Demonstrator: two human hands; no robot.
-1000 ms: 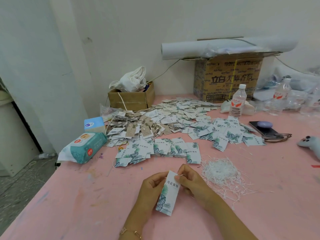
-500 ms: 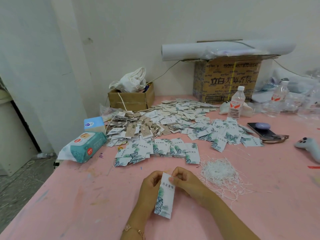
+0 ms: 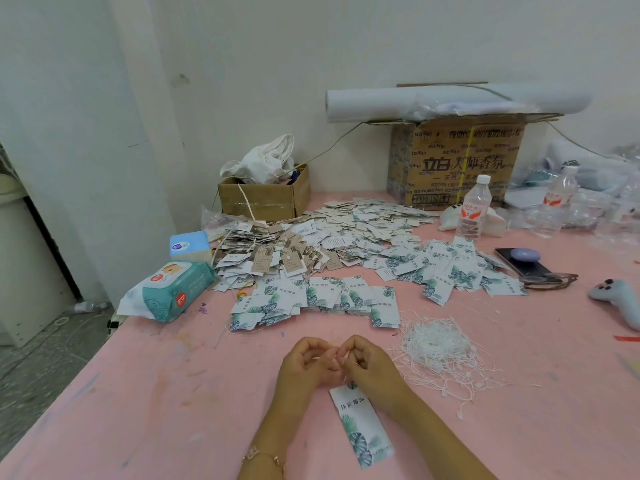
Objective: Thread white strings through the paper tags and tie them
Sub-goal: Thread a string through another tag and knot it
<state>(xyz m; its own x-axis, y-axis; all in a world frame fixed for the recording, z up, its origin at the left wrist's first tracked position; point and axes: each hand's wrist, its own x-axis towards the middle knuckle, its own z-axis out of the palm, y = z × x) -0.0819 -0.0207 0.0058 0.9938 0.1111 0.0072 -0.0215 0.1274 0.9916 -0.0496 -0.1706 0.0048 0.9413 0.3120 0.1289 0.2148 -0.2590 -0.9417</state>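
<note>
near the middle of the pink surface's (image 3: 166, 410) near edge, the left hand (image 3: 308, 365) and right hand (image 3: 372, 368) meet with fingers curled, both pinching a thin white string (image 3: 327, 357). the white paper tag with green leaf print (image 3: 363, 424) lies just nearer the edge, its top end under the right hand. a loose pile of white strings (image 3: 438, 344) sits beside them, toward the right edge.

The hands (image 3: 311, 367) (image 3: 374, 374) hide the top of the tag (image 3: 362, 427), and the string (image 3: 344, 378) between them blurs out.
</note>
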